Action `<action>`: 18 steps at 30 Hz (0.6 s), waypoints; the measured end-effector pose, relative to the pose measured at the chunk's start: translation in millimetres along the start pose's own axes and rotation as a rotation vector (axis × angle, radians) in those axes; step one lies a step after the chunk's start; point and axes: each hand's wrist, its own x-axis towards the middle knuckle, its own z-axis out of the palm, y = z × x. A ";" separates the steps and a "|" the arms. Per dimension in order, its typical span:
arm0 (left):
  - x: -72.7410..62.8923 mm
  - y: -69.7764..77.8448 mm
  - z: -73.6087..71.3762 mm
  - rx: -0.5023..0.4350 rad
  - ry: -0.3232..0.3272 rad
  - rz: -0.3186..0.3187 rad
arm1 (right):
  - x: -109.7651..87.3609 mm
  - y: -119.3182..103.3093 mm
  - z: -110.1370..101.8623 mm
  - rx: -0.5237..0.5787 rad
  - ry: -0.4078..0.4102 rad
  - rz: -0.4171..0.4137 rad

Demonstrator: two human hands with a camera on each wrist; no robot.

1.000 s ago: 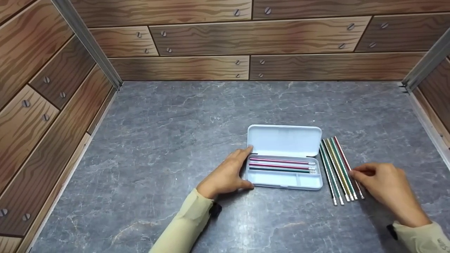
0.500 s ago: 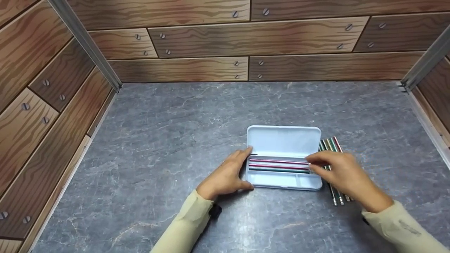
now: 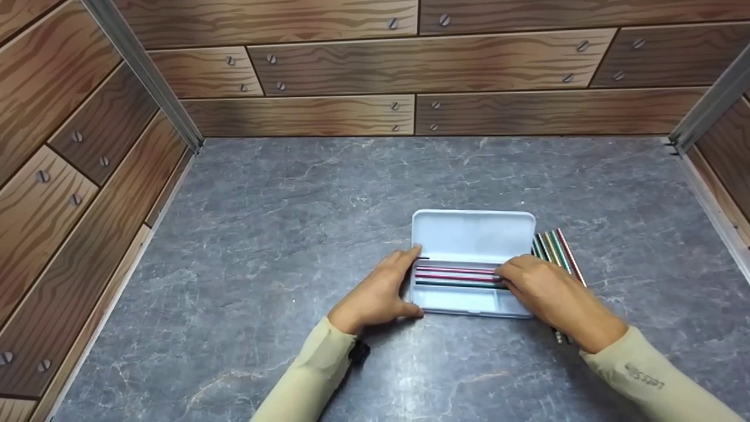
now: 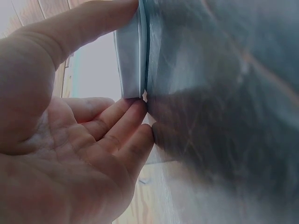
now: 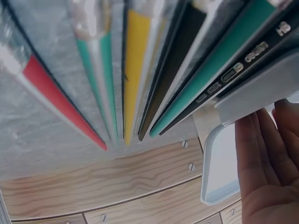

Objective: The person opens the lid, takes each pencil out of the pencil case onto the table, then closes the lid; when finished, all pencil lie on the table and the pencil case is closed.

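A pale blue pencil case [image 3: 473, 233] lies with its lid folded back, several pencils [image 3: 451, 277] in its long upper compartment. My left hand [image 3: 375, 290] braces its left end, thumb and fingers apart; the left wrist view has the fingertips against the case's side [image 4: 130, 65]. My right hand [image 3: 551, 299] reaches over the right end, fingertips down at the pencils' eraser ends. Whether they pinch a pencil is hidden behind the case wall [image 5: 257, 88] in the right wrist view. Just right of the case, a row of pencils [image 3: 559, 252] is partly covered by that hand.
The grey marbled tabletop [image 3: 293, 193] stretches left and behind the case. Wood-patterned walls [image 3: 328, 114] enclose it at the back and sides. In the right wrist view, red, green, yellow and dark pencils [image 5: 135, 70] lie side by side.
My right hand has left the red pencil at the row's right end and moved left over the case. That pencil stays on the table. My left hand has not moved.
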 end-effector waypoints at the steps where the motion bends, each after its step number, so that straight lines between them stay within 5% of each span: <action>1: 0.1 -0.1 0.0 0.000 -0.001 0.000 | 0.1 -0.2 0.4 -0.007 -0.002 0.006; 18: -0.7 0.4 -0.3 0.000 0.001 -0.005 | 7.0 -5.3 1.9 -0.085 -0.089 0.075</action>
